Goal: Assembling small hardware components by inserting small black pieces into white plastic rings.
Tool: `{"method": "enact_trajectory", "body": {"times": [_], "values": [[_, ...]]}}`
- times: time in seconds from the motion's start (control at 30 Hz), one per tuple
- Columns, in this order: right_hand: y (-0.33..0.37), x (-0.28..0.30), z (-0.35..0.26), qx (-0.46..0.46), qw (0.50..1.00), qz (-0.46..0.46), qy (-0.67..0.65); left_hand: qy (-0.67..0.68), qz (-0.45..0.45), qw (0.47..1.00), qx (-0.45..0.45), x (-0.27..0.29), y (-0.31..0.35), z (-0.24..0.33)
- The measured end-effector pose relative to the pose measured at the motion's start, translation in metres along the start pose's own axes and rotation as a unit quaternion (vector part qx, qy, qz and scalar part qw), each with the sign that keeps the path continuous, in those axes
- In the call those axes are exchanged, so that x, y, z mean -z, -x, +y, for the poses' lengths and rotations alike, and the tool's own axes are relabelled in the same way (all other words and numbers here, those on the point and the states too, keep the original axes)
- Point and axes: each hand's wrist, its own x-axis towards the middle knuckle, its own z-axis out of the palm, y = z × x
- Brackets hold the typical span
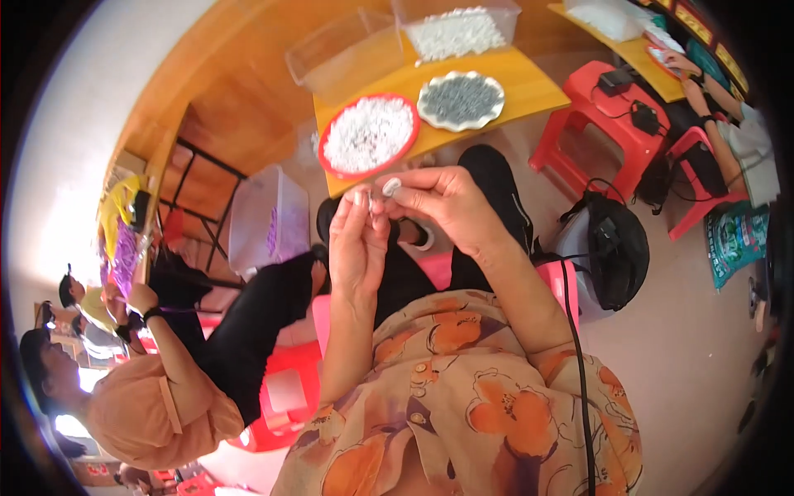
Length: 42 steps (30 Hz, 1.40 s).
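Observation:
My right hand [451, 207] pinches a small white round piece [392, 188] between thumb and fingertips. Close beside it, the fingers of my left hand [357, 244] are closed in a pinch, with something thin and small that I cannot make out. Both hands are raised over my lap, just short of the table's near edge. Beyond them on the yellow table [538, 83] stands a red-rimmed round tray [332, 163] heaped with small white pieces. To its right is a white scalloped dish [425, 106] full of small dark grey pieces.
A clear bin [513, 18] of white pieces and another clear bin [306, 70] stand at the table's back. A red stool [591, 83] and black backpack [616, 256] are at right. A co-worker [157, 405] sits left by a translucent tub [248, 223]; another person's hands work far right.

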Motion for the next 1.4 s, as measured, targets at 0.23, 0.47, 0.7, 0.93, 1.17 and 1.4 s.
{"method": "enact_trajectory", "body": {"times": [0.23, 0.47, 0.7, 0.93, 1.17, 1.4], "values": [[0.021, -0.030, -0.021, 0.040, 0.998, -0.030, 0.045, -0.026, -0.050, 0.998, -0.008, -0.046, 0.042, 0.023], [0.026, -0.048, -0.019, 0.044, 0.978, -0.042, 0.199, -0.022, -0.015, 0.998, -0.051, -0.025, 0.060, 0.040], [0.024, -0.064, -0.004, 0.065, 0.978, -0.027, 0.198, -0.016, -0.027, 0.997, -0.065, -0.013, 0.058, 0.039], [0.023, -0.074, 0.003, 0.059, 0.988, -0.019, 0.143, -0.022, -0.016, 0.996, -0.088, -0.006, 0.059, 0.037], [0.014, -0.061, 0.011, 0.031, 0.993, 0.028, 0.106, -0.090, 0.024, 0.989, -0.111, 0.012, 0.057, 0.034], [0.013, -0.060, 0.009, 0.020, 0.986, 0.040, 0.159, -0.152, 0.034, 0.977, -0.148, 0.006, 0.060, 0.033]]}}
